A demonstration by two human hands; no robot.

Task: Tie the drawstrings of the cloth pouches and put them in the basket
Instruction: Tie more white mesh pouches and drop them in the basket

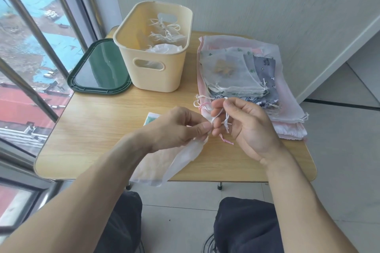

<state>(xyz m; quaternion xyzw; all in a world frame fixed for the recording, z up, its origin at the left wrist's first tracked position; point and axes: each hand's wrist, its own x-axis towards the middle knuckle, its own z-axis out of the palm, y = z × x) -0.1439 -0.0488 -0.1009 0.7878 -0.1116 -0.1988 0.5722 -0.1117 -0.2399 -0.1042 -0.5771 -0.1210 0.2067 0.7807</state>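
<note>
Roughly in order of size, placed against the cream basket [153, 72]: wooden table [98, 129] under it; green lid [98, 68] touching its left side; pile of untied pouches [236, 74] just to its right; tied ones lie inside it.

Sheer white pouch [185, 156] hangs off the table edge, well in front of the basket. Looks near weightless, limp, slippery; best held at the gathered neck.

Left hand [176, 127] pinches that neck, fingers curled. Right hand [244, 121], half curled, pinches the thin white drawstrings [221, 116] looped between its fingertips. Knot not yet finished, I judge.
</note>
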